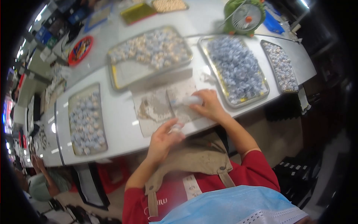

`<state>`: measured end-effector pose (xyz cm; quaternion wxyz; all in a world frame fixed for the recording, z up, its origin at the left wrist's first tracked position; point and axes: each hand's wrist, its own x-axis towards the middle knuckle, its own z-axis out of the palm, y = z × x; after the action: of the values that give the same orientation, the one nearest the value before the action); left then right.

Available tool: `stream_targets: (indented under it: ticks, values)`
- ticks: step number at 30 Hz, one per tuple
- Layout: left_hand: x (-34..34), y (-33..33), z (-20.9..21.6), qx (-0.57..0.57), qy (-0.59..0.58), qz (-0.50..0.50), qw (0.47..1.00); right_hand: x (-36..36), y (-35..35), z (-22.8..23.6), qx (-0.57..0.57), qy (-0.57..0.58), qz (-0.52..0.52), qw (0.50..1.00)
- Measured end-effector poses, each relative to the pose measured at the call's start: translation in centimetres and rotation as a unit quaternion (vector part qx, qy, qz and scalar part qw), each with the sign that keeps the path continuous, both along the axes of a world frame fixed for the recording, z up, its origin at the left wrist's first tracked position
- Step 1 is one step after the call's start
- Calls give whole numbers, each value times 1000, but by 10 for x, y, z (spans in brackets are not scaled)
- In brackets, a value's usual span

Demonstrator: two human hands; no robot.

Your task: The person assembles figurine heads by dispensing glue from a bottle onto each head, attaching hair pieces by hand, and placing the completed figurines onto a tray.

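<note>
My right hand (209, 106) is closed around a small white squeeze bottle (192, 100), its narrow tip pointing left over a stained cardboard sheet (149, 128). Just below the sheet, nearer to me, my left hand (164, 140) pinches a small whitish piece (176, 128) between thumb and fingers. Its exact shape is blurred. Whitish, dried-looking residue (154, 113) covers part of the cardboard, and a thin dark line crosses it close to the bottle tip. Beyond the cardboard, a large tray (115, 78) carries many small grey-blue and cream pieces, its near left part bare.
A tray of grey-blue pieces (235, 71) stands right of my right hand, with a narrower tray (279, 67) beyond. Another tray (87, 123) lies on the left. A green fan (244, 18) and a red basket (80, 50) stand farther back. Another person's hand (37, 163) shows far left.
</note>
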<state>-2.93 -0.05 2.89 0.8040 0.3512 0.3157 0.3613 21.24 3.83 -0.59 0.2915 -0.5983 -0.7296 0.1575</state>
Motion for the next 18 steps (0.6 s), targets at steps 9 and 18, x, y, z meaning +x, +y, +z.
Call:
stream_targets:
  ticks: [9, 18]
  values:
    - [12, -2, -20, -37, -4, 103, 994, -7, -36, 20, -3, 346, -55, 937]
    - [13, -10, -33, -12, 33, 106, 994, 0, -52, 26, -44, 366, -23, 929]
